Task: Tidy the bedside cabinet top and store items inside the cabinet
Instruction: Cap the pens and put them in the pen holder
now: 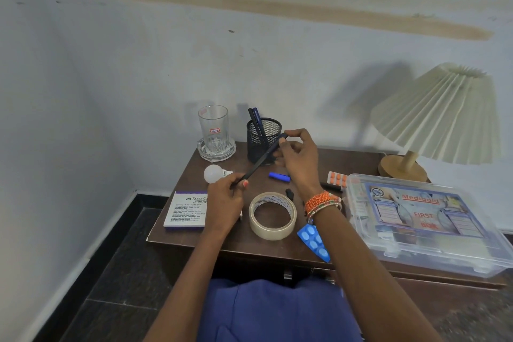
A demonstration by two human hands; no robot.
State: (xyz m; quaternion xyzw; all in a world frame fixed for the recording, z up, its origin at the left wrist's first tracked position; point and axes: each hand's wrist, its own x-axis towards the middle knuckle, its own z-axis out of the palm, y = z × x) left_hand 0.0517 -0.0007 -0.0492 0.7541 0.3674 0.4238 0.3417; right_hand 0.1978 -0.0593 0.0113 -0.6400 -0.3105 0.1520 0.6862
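A dark pen [259, 162] is held slanted above the brown cabinet top [347, 166]. My left hand [226, 197] grips its lower end and my right hand [298, 158] pinches its upper end near the rim of a black mesh pen holder [263, 139] that holds two pens. Loose on the top lie a blue pen cap [279, 176], a small black cap [289, 193], a roll of tape [272, 215], a white bulb [214, 173], a stamp pad box [186, 209], blue tablets [315, 241] and orange tablets [336, 179].
A drinking glass [213, 129] stands in a glass ashtray [204, 150] at the back left. A clear first aid box [422, 222] fills the right side, with a pleated lamp [441, 116] behind it. The wall runs close behind, and the cabinet's front handle [288, 276] shows below.
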